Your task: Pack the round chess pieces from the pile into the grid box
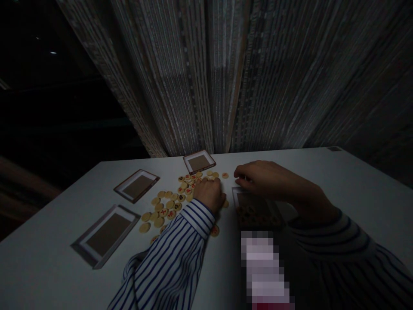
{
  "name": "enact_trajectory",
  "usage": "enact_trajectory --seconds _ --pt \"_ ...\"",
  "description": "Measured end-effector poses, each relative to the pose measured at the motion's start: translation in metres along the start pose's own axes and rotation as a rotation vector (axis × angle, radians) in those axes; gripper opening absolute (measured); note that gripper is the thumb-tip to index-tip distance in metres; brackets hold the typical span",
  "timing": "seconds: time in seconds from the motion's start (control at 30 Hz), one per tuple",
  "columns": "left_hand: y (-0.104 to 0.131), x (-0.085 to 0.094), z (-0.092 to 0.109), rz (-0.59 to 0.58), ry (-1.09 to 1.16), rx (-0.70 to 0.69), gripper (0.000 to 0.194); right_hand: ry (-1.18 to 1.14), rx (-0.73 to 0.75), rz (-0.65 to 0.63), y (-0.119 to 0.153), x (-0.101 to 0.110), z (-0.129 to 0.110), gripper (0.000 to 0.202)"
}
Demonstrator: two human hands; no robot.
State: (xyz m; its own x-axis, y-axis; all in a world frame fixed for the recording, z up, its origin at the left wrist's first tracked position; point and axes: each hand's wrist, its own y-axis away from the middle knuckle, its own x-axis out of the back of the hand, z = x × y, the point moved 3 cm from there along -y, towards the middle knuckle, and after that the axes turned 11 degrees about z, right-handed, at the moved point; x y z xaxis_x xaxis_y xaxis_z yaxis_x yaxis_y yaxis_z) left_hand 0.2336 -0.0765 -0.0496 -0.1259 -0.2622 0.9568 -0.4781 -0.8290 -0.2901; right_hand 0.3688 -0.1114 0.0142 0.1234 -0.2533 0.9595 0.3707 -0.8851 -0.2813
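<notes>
Head cam: left hand (pixel 209 193) is sitting among Chinese chess pieces (pixel 164 212) fanning toward its 8 o'clock, can't tell that grip's state; right hand (pixel 264 178) is hovering, grip narrow, at 12 o'clock of a box (pixel 248 200).

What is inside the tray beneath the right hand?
Several round pieces lie toward the near side of the tray. The right hand covers part of the far edge, hiding anything there; shadow obscures the pieces' markings.
</notes>
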Motion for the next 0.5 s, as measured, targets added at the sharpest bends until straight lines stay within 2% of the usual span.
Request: enact_trajectory --seconds 0.2,0.5 --pt "-0.0013 -0.0028 -0.0009 -0.023 0.009 0.011 0.023 0.003 0.000 -0.014 -0.0004 -0.0003 -0.0001 0.031" --pt "-0.0033 -0.0012 -0.0036 0.001 0.034 0.007 0.021 -0.002 0.008 -0.007 0.0006 -0.0005 -0.0003 0.031"
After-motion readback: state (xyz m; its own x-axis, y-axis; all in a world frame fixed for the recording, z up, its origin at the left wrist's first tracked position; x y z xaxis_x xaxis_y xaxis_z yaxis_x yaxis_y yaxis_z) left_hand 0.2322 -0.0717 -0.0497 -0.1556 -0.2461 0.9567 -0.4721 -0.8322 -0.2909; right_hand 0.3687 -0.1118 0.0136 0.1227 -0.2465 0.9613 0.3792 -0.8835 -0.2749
